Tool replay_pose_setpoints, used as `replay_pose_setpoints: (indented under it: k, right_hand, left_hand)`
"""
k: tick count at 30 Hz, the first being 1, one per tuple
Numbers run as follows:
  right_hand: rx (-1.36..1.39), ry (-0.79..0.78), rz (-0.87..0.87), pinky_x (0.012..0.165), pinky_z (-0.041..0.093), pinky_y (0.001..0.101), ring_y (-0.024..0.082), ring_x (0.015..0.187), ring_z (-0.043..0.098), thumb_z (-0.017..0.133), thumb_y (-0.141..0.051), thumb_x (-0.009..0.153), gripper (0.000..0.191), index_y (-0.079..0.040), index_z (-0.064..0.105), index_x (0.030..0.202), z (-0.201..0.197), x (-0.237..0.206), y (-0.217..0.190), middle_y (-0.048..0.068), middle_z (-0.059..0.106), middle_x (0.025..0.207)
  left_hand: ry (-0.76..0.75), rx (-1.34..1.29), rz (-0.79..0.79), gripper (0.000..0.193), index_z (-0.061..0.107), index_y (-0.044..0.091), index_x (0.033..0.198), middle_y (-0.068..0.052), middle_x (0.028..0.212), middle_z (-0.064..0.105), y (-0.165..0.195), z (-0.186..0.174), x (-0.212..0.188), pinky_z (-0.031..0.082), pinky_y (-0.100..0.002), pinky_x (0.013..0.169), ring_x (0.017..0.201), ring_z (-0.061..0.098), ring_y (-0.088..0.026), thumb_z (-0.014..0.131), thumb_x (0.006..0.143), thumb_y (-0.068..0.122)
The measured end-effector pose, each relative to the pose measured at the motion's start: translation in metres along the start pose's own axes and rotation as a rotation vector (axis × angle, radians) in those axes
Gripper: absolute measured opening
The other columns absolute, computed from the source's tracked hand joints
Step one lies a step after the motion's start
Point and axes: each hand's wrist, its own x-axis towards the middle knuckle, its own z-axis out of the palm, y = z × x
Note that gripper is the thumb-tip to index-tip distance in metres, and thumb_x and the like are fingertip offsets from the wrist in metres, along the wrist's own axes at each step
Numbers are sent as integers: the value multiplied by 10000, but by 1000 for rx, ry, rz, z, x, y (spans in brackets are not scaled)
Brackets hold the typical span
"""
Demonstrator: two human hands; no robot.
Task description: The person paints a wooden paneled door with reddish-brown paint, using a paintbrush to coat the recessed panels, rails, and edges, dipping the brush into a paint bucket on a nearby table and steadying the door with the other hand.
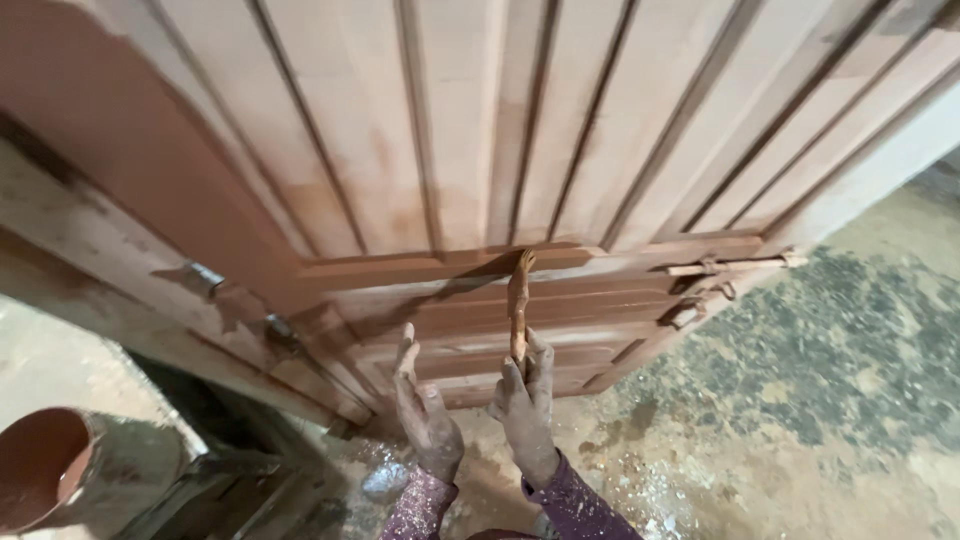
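The 2 hands reach up and forward, close side by side. The left hand [425, 415] is flat and open, fingers pointing up, holding nothing. The right hand [525, 405] pinches the bottom of a thin stick [518, 300] stained brown. The stick stands almost straight up, its top end touching the wooden door [470, 150]. The door leans over a dusty, speckled floor [820, 400]. A reddish-brown bucket [40, 465] sits at the bottom left.

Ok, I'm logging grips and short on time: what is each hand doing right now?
Left hand: open, fingers stretched out, holding nothing.
Right hand: closed on a stained brush held up against the wooden door.
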Motion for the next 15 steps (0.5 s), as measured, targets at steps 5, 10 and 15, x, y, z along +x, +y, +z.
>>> replay_pose_setpoints:
  k: [5,10,15]
  right_hand:
    - [84,-29,98,378,344,200,37,476,374,484,-75,1005,571,-177,274,1526,69,-12,20,-31,445,728]
    - [139,-99,109,385,375,211,50,484,421,477,-126,1010,537,-150,249,1496,128,-25,59,-21,487,791]
    - [26,-222,160,422,375,214,56,503,412,503,-130,1047,564,-170,232,1540,180,-29,107,30,428,737]
  left_hand:
    - [108,-5,34,666,450,-18,1442,-263,1620,398,-5,-53,24,266,-511,1271,1523,378,-389,376,1071,530]
    - [187,34,96,688,468,14,1446,-239,1632,411,-6,-110,47,242,-513,1301,1560,352,-386,379,1078,589]
    - [267,108,142,702,447,8,1466,-235,1622,406,-4,-162,72,251,-511,1290,1547,353,-380,381,1081,590]
